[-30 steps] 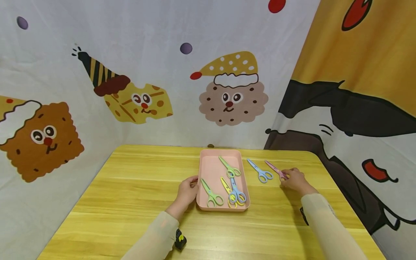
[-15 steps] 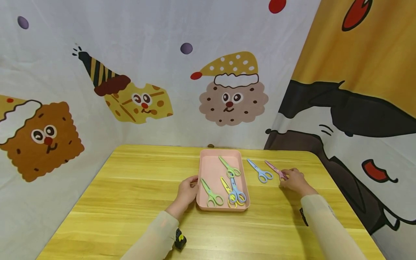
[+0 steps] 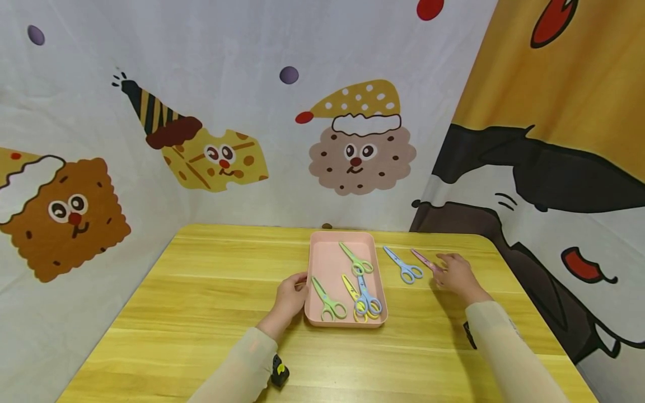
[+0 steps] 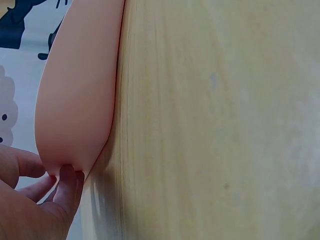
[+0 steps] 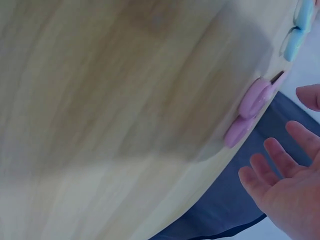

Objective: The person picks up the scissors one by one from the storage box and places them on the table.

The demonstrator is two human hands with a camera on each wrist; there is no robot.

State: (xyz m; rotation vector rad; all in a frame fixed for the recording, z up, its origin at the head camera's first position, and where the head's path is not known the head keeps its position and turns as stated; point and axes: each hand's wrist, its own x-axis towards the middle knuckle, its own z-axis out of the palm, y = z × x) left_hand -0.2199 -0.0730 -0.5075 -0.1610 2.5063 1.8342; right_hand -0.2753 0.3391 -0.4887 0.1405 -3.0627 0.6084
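My left hand [image 3: 289, 296] holds the left side of a pink tray [image 3: 315, 246]; in the left wrist view its fingertips rest on the tray's end wall [image 4: 80, 100]. Inside the tray lie two green scissors [image 3: 330, 305], a yellow pair [image 3: 351, 286] and a blue pair [image 3: 368, 301] overlapping the yellow one. To the right of it, my right hand [image 3: 457, 276] hovers at the handles of pink scissors [image 3: 425, 260]. The right wrist view shows its fingers spread and apart from the pink handles [image 5: 254, 99], with nothing between them.
Another pair of blue scissors [image 3: 401, 265] lies on the wooden table [image 3: 221, 268] between the tray and the pink scissors. A printed cloth [image 3: 242, 73] hangs behind the table, and a second one [image 3: 554, 157] stands along the right side.
My right hand has let go of the pink scissors' handles and its fingers have opened. The scissors stay on the table, and the left hand and tray have not moved.
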